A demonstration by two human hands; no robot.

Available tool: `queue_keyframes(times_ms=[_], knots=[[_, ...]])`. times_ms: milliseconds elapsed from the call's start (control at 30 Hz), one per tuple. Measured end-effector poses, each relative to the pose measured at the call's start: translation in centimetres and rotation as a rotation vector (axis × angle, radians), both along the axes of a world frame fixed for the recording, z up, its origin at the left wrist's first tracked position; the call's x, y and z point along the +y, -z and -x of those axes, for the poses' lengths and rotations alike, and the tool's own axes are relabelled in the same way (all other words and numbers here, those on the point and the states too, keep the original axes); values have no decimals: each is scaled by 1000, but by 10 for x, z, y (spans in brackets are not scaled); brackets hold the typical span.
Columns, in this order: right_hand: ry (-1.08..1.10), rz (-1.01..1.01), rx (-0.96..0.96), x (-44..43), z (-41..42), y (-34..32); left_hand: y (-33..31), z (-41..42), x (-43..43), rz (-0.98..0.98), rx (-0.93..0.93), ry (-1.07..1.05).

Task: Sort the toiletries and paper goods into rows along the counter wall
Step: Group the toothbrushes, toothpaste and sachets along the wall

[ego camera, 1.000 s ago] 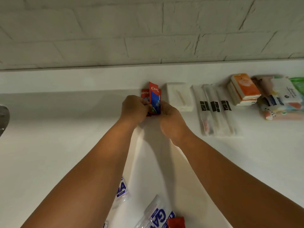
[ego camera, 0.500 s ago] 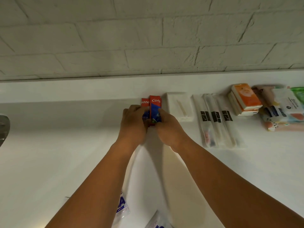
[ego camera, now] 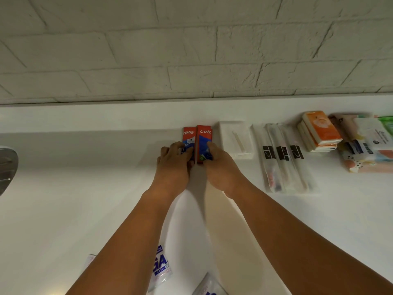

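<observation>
Two red and blue toothpaste boxes lie side by side against the counter wall. My left hand (ego camera: 174,165) rests its fingers on the near end of the left toothpaste box (ego camera: 188,137). My right hand (ego camera: 221,167) grips the near end of the right toothpaste box (ego camera: 203,139). To their right in the row lie a white packet (ego camera: 236,138), three clear-wrapped toothbrush kits (ego camera: 282,156), an orange tissue pack stack (ego camera: 320,130) and a pile of wipe packs (ego camera: 369,143).
Clear sachets with blue print (ego camera: 161,267) lie at the near edge under my forearms, another sachet (ego camera: 209,286) beside them. A metal object (ego camera: 6,167) sits at the left edge. The white counter (ego camera: 74,199) meets a low backsplash ledge and white brick wall (ego camera: 191,50).
The right toothpaste box was held tilted up; it now lies flat beside the left box at the wall. Both hands pressed forward onto the boxes, and the camera tilted up.
</observation>
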State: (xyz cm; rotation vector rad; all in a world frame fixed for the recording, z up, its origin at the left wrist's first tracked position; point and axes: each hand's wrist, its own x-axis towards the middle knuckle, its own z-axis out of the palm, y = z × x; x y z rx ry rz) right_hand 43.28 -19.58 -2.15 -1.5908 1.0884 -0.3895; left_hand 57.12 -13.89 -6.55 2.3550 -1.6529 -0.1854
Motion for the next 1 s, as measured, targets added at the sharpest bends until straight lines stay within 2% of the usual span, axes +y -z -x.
queue_keyframes(times_ms=[233, 467, 667, 867, 1000], knots=[[-20, 5, 10, 4, 1, -5, -7, 4, 0, -16, 44, -17], [-86, 62, 40, 21, 17, -16, -18, 8, 17, 63, 174, -30], [-133, 159, 127, 62, 49, -33, -44, 40, 64, 206, 277, 41], [-53, 219, 189, 108, 88, -43, -71, 78, 119, 130, 279, 125], [8, 250, 246, 145, 113, -51, -76, 97, 154, 130, 283, 256]])
